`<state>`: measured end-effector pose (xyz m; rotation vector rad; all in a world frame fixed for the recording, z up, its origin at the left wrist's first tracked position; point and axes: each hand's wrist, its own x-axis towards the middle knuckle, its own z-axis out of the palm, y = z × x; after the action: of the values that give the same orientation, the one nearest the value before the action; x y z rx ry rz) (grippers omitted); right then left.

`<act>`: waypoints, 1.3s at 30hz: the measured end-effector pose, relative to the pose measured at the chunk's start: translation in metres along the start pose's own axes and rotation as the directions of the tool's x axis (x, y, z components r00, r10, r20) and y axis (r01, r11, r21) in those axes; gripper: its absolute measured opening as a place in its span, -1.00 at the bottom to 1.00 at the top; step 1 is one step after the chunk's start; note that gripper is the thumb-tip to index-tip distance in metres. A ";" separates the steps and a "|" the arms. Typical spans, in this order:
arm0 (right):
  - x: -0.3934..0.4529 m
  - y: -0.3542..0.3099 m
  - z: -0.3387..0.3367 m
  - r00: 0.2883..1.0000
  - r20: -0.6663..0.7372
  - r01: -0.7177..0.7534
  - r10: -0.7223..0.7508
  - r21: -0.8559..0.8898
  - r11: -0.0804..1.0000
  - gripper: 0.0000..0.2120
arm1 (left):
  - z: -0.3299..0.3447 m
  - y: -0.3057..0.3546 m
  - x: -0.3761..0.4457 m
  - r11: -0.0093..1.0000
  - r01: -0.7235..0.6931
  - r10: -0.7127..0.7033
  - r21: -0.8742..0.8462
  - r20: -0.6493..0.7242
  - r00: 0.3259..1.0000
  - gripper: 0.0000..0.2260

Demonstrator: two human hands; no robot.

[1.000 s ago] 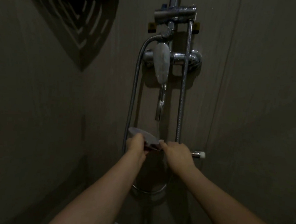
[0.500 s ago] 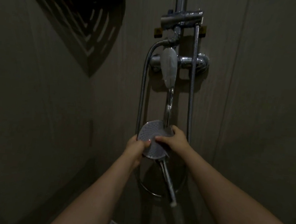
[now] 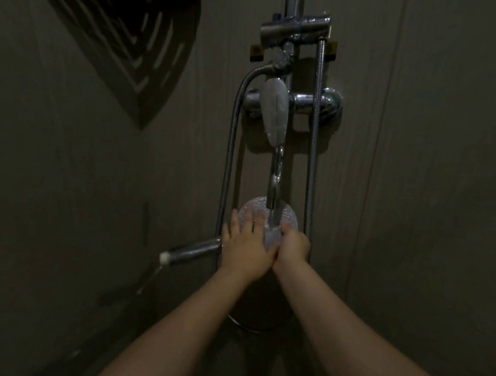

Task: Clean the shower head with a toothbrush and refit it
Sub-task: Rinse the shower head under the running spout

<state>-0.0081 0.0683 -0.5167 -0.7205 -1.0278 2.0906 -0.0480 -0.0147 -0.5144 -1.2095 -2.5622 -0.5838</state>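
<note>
Shower head under running tap water, left hand fingers spread flat on it, right hand gripping its edge

Single head-worn, wide-angle view, facing forward and down.
The camera looks along both forearms toward the wall and its mixer, close to it; the hands sit near frame centre, within arm's reach.

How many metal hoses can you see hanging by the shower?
2. One hose loops down left of the tap, above the left hand; the other hose hangs straight at right, above the right hand.
</note>
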 end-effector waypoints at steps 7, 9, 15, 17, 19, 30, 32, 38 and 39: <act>-0.005 -0.016 -0.009 0.992 0.115 -0.032 0.055 -0.191 0.981 -0.74 | -0.006 -0.045 -0.008 0.927 -0.257 0.213 0.275 0.180 0.960 -0.32; -0.006 -0.024 -0.011 0.982 0.175 -0.013 0.066 -0.292 0.956 -0.69 | -0.010 -0.050 -0.010 0.882 -0.318 0.286 0.346 0.141 0.948 -0.34; -0.003 -0.030 -0.003 0.919 0.152 0.359 -0.363 -0.704 0.613 -0.67 | -0.016 -0.051 -0.005 0.910 -0.276 0.309 0.309 -0.060 0.949 -0.39; -0.002 -0.032 -0.002 0.875 0.176 0.426 -0.451 -0.723 0.544 -0.62 | -0.014 -0.054 -0.007 0.958 -0.195 0.208 0.212 -0.040 0.977 -0.39; 0.001 -0.033 0.000 0.851 0.224 0.473 -0.474 -0.721 0.507 -0.67 | -0.011 -0.057 -0.007 0.996 -0.067 0.068 -0.057 0.018 0.998 -0.52; 0.007 -0.014 -0.020 0.923 0.151 0.378 -0.353 -0.516 0.768 -0.71 | -0.011 -0.054 -0.005 0.795 0.129 -0.010 -0.593 0.200 0.980 -0.55; 0.006 -0.018 -0.016 0.927 -0.037 0.302 -0.373 -0.516 0.802 -0.61 | -0.013 -0.050 -0.006 0.889 0.073 0.000 -0.452 0.160 0.987 -0.58; 0.011 -0.018 -0.005 0.920 -0.260 0.104 -0.292 -0.557 0.824 -0.50 | -0.009 -0.023 -0.009 0.993 0.007 0.028 0.122 -0.280 0.960 -0.46; 0.013 -0.019 -0.003 0.916 -0.274 0.087 -0.292 -0.576 0.813 -0.48 | -0.005 -0.018 -0.009 0.986 -0.029 0.078 0.163 -0.300 0.951 -0.43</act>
<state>-0.0071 0.0880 -0.5051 -1.1720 -1.4438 1.4070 -0.0563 -0.0330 -0.5180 -1.0416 -2.2624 -0.5018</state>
